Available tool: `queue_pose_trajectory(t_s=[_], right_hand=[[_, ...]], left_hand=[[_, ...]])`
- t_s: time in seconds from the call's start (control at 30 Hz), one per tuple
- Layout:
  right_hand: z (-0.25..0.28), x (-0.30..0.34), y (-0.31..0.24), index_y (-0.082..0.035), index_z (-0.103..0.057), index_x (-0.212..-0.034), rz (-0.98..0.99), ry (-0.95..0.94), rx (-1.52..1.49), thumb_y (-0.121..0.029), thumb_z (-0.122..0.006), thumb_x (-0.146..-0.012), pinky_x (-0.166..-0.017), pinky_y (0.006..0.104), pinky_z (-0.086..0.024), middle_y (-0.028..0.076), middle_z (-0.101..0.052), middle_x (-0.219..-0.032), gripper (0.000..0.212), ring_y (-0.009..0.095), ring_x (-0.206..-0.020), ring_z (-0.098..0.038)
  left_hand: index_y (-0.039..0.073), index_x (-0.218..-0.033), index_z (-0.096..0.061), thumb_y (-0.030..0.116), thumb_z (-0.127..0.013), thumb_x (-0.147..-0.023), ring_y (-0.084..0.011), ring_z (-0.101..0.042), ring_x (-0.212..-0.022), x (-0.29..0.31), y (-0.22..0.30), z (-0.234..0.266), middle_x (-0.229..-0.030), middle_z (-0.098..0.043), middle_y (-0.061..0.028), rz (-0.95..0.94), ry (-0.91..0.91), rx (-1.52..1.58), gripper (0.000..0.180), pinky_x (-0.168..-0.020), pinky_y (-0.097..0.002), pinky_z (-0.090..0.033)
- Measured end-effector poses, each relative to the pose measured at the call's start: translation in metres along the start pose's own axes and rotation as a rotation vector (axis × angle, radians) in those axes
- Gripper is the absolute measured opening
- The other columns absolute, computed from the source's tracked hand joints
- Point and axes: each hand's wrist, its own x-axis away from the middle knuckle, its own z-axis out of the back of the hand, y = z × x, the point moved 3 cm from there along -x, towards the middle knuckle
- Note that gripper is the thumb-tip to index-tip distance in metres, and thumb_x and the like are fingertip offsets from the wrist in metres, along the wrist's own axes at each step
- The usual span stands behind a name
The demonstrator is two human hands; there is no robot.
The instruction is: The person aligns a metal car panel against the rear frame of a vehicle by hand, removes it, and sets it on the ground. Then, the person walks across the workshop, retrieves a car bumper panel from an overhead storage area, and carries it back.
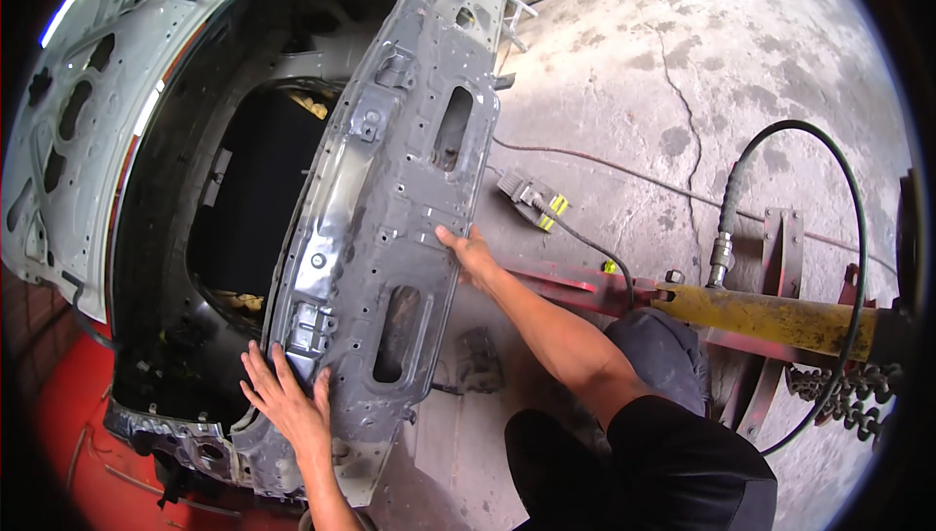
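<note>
A grey metal car rear panel [405, 190] runs slantwise along the trunk opening of the car body. It has two long rounded slots and several small holes. My left hand [292, 404] rests open with spread fingers on the panel's inner edge, just below a square recess [310, 328]. My right hand [469, 254] takes hold of the panel's outer edge between the two slots. Its thumb lies on the panel face, and the other fingers are mostly hidden behind the edge.
The dark trunk opening [258, 190] lies left of the panel, with a raised white lid [73, 102] beyond. On the right stands a yellow hydraulic ram [780, 321] with a black hose [846, 156] and a chain [848, 394]. A grey pedal-like unit [531, 199] sits on the concrete floor.
</note>
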Motion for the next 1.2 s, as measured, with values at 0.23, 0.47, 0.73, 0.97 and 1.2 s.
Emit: queue_pose_trajectory(t_s=[0.23,0.47,0.73,0.97,1.2], right_hand=[[-0.004,0.014,-0.010,-0.004,-0.003,-0.157,-0.021,-0.033,-0.036,-0.049,-0.080,-0.080,-0.072,0.0525,-0.056,0.027,-0.051,-0.139,0.118,0.038,-0.110,-0.063],[-0.004,0.013,-0.012,-0.002,-0.003,-0.156,-0.036,-0.030,0.002,-0.050,-0.080,-0.079,-0.067,0.0512,-0.056,0.028,-0.051,-0.138,0.119,0.038,-0.109,-0.064],[-0.004,0.009,-0.009,-0.001,0.009,-0.155,-0.022,-0.058,0.032,-0.054,-0.077,-0.081,-0.064,0.0492,-0.054,0.029,-0.050,-0.138,0.125,0.039,-0.108,-0.064],[-0.008,0.008,-0.006,-0.003,0.019,-0.154,-0.019,-0.064,-0.030,-0.054,-0.077,-0.081,-0.059,0.0483,-0.054,0.029,-0.051,-0.137,0.130,0.038,-0.102,-0.066],[-0.005,-0.001,0.000,-0.002,0.013,-0.156,0.019,-0.027,-0.011,-0.056,-0.078,-0.079,-0.050,0.0389,-0.048,0.027,-0.055,-0.135,0.130,0.032,-0.091,-0.069]], left_hand=[[0.005,-0.149,-0.038,0.049,-0.071,-0.083,-0.0398,-0.023,-0.149,0.001,-0.001,0.001,-0.160,-0.028,-0.0188,0.009,-0.001,-0.015,0.086,-0.116,-0.0618,-0.020],[0.005,-0.150,-0.036,0.046,-0.073,-0.080,-0.0391,-0.022,-0.149,-0.001,0.002,0.003,-0.161,-0.027,-0.0181,0.018,-0.023,-0.018,0.089,-0.116,-0.0615,-0.020],[0.006,-0.150,-0.037,0.044,-0.075,-0.079,-0.0387,-0.024,-0.148,-0.001,-0.001,0.001,-0.161,-0.027,-0.0184,0.005,-0.025,-0.023,0.090,-0.112,-0.0594,-0.026],[0.006,-0.150,-0.038,0.045,-0.074,-0.080,-0.0388,-0.030,-0.145,0.001,-0.003,-0.002,-0.160,-0.028,-0.0191,0.001,-0.020,-0.031,0.087,-0.107,-0.0573,-0.030],[0.006,-0.149,-0.039,0.047,-0.072,-0.081,-0.0390,-0.030,-0.145,0.000,0.000,-0.003,-0.160,-0.029,-0.0194,-0.007,-0.010,-0.022,0.085,-0.107,-0.0573,-0.030]])
